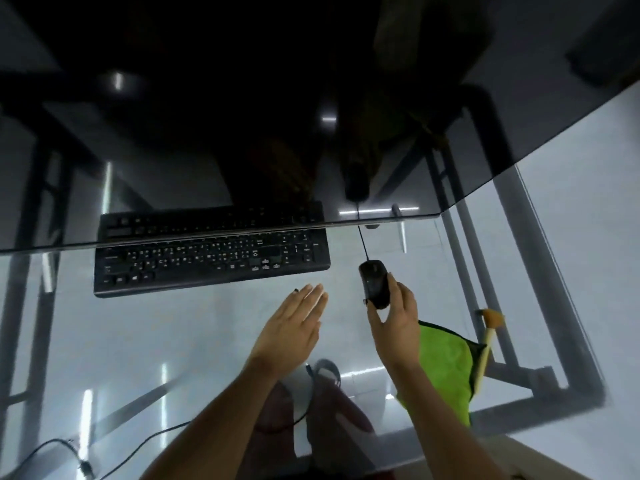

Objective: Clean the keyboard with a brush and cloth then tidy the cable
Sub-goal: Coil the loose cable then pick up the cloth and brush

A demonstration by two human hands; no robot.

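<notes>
A black keyboard point(211, 258) lies flat on the glass table, half under a dark upper glass shelf. My right hand point(393, 318) grips a black wired mouse point(374, 287) just right of the keyboard; its thin cable point(363, 242) runs away under the shelf. My left hand point(294, 327) hovers flat with fingers together, below the keyboard's right end, holding nothing. A green cloth point(445, 365) lies by my right forearm. A wooden-handled brush point(488, 337) rests beside the cloth at its right.
A dark glass shelf point(485, 161) overhangs the far half of the table. A black cable point(145, 445) loops near the front left edge with a plug end point(86, 467). The table's metal frame point(512, 244) shows through the glass at right.
</notes>
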